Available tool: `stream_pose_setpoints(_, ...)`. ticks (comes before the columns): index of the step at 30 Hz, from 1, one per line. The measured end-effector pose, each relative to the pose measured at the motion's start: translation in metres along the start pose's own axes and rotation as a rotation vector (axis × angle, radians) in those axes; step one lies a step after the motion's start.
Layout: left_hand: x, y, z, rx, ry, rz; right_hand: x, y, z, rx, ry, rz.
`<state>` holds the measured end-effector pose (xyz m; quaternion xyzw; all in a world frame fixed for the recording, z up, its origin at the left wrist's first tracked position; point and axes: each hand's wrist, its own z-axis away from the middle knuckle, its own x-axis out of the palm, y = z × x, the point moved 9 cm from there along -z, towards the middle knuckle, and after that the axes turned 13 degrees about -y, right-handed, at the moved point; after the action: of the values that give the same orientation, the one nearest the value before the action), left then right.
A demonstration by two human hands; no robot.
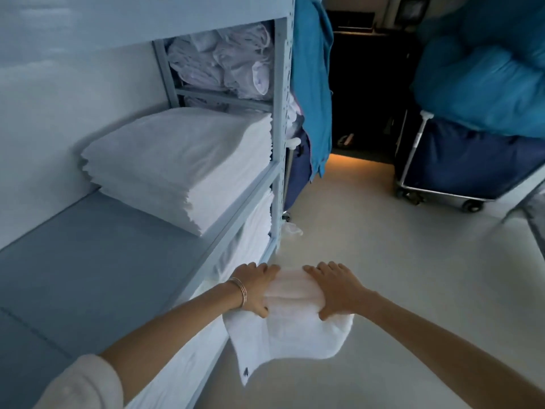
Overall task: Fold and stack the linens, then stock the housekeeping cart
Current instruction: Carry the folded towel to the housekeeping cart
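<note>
Head view: both hands' grip (256,289) (334,290) around towel (292,329).

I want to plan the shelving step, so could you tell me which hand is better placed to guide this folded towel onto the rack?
The left hand, probably. It grips the white towel on the side nearest the shelving rack, while the right hand holds the far side, over open floor.

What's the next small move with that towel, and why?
Probably lift it left onto the bare part of the middle shelf, beside the folded stack. Left hand and right hand both grip the white towel in mid-air over the floor, one end hanging loose, so it likely needs a surface before folding.
</note>
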<state>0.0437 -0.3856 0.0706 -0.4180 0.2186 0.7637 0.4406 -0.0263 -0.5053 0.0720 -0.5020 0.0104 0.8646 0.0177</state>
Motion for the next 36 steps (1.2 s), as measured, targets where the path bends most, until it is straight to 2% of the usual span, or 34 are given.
stream_pose_setpoints(6,-0.055,0.056,-0.064,0.103,0.035,-0.060,0.001,0.090,0.016,0.093,0.022,-0.016)
stream_pose_setpoints(13,-0.096,0.081,-0.134,0.195,0.025,-0.107,-0.002,0.163,0.006,0.168,0.019,-0.066)
stream_pose_setpoints(28,-0.208,0.035,-0.298,0.293,0.058,-0.217,-0.075,0.291,-0.108,0.282,0.058,-0.110)
stream_pose_setpoints(36,-0.244,0.028,-0.369,0.323,0.037,-0.224,-0.087,0.351,-0.155,0.297,0.052,-0.121)
